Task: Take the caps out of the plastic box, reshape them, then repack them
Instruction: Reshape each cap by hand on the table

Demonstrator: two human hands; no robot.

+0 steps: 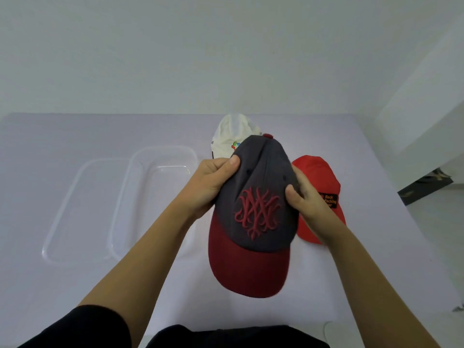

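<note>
A dark grey cap [261,197] with a maroon brim and red embroidery is held up above the table, brim toward me. My left hand [213,182] grips its left side, thumb on the crown. My right hand [305,197] grips its right side. Behind it a white cap [232,136] lies on the table, partly hidden. A red cap [319,177] with a black patch lies to the right, under my right forearm. The clear plastic box [160,172] stands to the left with nothing visible inside.
The box's clear lid [75,209] lies flat just left of the box, partly under it. The white table [75,285] ends at a wall behind and drops off to the floor on the right.
</note>
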